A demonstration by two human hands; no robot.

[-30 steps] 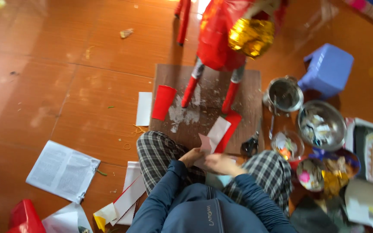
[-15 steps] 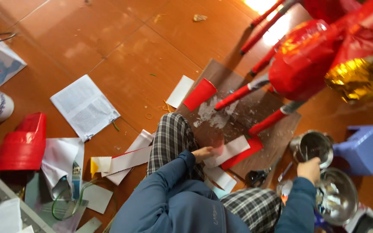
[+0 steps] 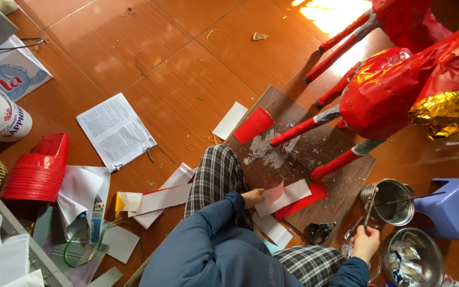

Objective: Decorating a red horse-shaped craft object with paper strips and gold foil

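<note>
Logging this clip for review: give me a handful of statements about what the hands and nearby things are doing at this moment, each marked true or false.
1. The left hand holds a white paper strip with a red underside over the brown wooden board. True.
2. The right hand rests flat on the floor. False: it grips a thin metal tool beside the small shiny metal pot.
3. The red paper-covered animal figure lies on its side. False: it stands on its legs on the board.
4. A pair of black-handled scissors lies at the board's near edge. True.
5. The blue plastic stool sits left of the person. False: it is on the right.
</note>
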